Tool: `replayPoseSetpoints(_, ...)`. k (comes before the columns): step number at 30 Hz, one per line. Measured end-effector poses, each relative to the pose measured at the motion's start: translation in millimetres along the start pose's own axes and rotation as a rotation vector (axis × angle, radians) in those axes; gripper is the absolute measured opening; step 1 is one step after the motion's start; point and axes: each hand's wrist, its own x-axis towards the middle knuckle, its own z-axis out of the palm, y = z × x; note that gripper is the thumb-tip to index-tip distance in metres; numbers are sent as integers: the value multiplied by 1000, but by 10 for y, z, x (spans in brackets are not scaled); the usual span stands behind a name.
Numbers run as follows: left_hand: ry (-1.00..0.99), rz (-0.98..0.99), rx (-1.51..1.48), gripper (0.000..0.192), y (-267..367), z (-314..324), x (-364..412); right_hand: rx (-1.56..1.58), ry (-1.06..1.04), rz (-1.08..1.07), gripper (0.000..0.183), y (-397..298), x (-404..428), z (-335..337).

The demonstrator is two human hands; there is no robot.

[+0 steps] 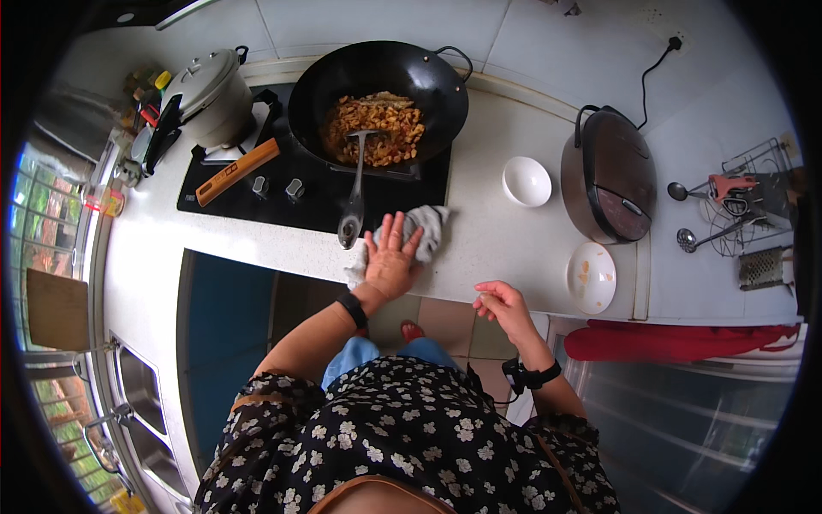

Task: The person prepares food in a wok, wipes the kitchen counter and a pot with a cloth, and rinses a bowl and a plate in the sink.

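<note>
My left hand [390, 260] lies flat with spread fingers on a grey and white cloth [431, 234], at the front edge of the counter by the gas hob [225, 200]. Just beside these fingers is the handle end of a metal spatula [352, 215], whose blade rests in the food. Cooked chopped food [392, 132] fills the bottom of a black wok [443, 96] on the hob. Over the counter's front edge hovers my right hand [504, 305], fingers loosely bent, with nothing visible in them.
A pressure cooker [218, 103] occupies the left burner, and the wok's wooden handle [237, 172] points left. On the right are a white bowl [526, 182], a stained plate [591, 278] and a brown rice cooker [610, 173]. Utensils hang from a wall rack [754, 160]. A double sink [140, 389] is at left.
</note>
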Motion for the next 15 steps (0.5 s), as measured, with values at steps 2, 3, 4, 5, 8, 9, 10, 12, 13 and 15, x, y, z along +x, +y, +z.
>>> replayPoseSetpoints(2,-76,159,-154,72,309,116,-134,47,9,48,19,166,-57,-194)
replayPoseSetpoints(3,-67,209,-128,71,404,253,-195,85,36,89,19,238,-71,-272)
replayPoseSetpoints(4,-47,260,-127,70,475,351,-218,106,29,91,19,306,-48,-336)
replayPoseSetpoints(5,-28,309,-126,69,505,433,-246,107,3,96,19,352,-15,-369)
replayPoseSetpoints(8,-188,450,-337,56,552,355,-312,111,-20,103,19,330,63,-368)
replayPoseSetpoints(9,-219,482,-435,53,559,264,-396,110,-62,125,19,265,87,-323)
replayPoseSetpoints(10,-296,494,-598,52,442,347,-511,103,-119,134,19,178,140,-254)
replayPoseSetpoints(12,-541,297,-777,46,194,337,-872,96,-224,121,19,87,170,-122)
replayPoseSetpoints(13,-688,66,-787,42,88,197,-1114,72,-272,106,19,34,183,-41)
replayPoseSetpoints(15,-621,-350,-412,33,-236,351,-1696,51,-308,136,19,-16,188,109)
